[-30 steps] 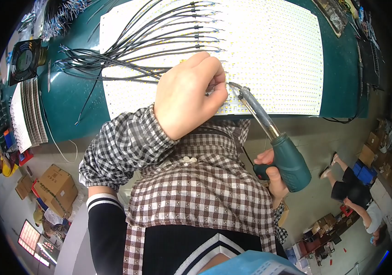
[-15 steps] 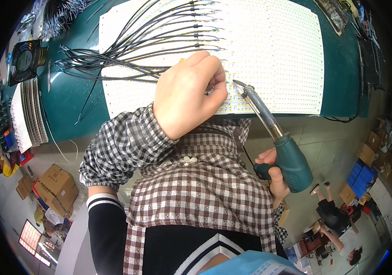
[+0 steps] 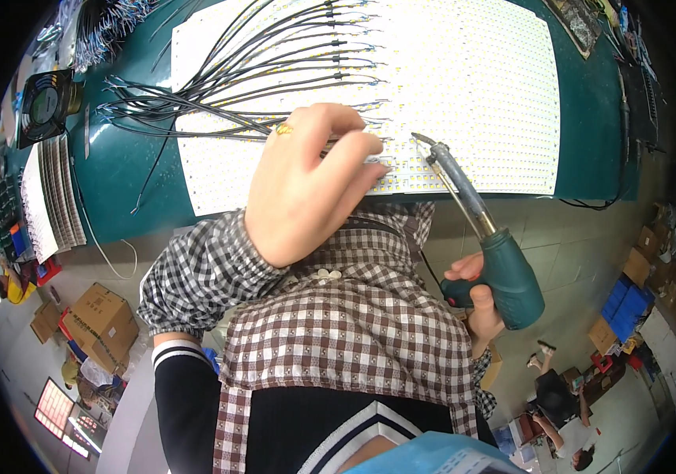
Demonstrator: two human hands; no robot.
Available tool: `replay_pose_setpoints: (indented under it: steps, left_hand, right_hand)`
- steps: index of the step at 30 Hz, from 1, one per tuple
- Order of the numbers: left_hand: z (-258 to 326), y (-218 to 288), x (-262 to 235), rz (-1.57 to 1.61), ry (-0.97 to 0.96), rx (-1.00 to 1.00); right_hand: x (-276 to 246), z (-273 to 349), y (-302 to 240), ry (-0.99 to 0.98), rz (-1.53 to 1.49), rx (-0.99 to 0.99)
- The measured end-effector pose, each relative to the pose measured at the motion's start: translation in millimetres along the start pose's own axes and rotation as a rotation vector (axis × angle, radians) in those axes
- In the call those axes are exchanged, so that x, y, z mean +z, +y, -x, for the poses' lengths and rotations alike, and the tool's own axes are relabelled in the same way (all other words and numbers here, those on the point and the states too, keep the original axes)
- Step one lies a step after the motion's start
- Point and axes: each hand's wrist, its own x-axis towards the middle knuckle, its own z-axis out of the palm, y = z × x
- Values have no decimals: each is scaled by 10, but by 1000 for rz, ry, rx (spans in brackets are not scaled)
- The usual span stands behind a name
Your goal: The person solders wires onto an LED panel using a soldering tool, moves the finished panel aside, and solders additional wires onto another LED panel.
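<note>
My right hand (image 3: pixel 476 304) grips the green handle of a soldering iron (image 3: pixel 486 245), whose metal tip reaches the near edge of a large white LED panel (image 3: pixel 464 87). My left hand (image 3: pixel 302 186), wearing a gold ring, rests on that panel near the iron's tip, its fingertips pinching a thin wire end that is too small to see well. A fan of black wires (image 3: pixel 219 87) runs from the panel's rows toward the left. The panel lies on a green bench top (image 3: pixel 125 182).
A small black fan (image 3: pixel 46 107) and a stack of white strip boards (image 3: pixel 46 201) lie at the bench's left end. Cardboard boxes (image 3: pixel 97 324) stand on the floor below. Blue crates (image 3: pixel 630 304) and another person (image 3: pixel 555 395) are at the lower right.
The soldering iron's tip has shifted a little to the right, away from my left fingers. My left hand stays on the panel. The person on the floor at the right has moved lower.
</note>
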Motion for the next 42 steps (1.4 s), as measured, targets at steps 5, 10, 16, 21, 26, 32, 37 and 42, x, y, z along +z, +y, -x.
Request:
replay_pose_setpoints:
  steps: [5,10,16,21,26,32,37,42]
  left_hand:
    - [161,-11,-4,-138,5,149]
    - [274,65,61,-262,15,90]
    - [212,143,98,1,79,-76]
    - [23,30,-89,-24,-108,19]
    - [-143,41,-116,-167,-142,82]
    - [-196,-26,-158,-59,-327,65]
    - [-127,-46,-43,129,-251,-46]
    - [-90,-45,-12,8,-232,-34]
  right_hand:
    - [-25,-33,46,30,12,-36]
    - [-30,-17,82,45,4,-81]
    - [-46,-3,118,72,-4,-97]
    - [-74,2,129,67,5,-93]
    - [-110,12,139,32,-163,-63]
    - [-92,18,155,73,-6,-93]
    - [-93,6,152,72,-13,-84]
    - [-100,-8,154,48,-10,-106]
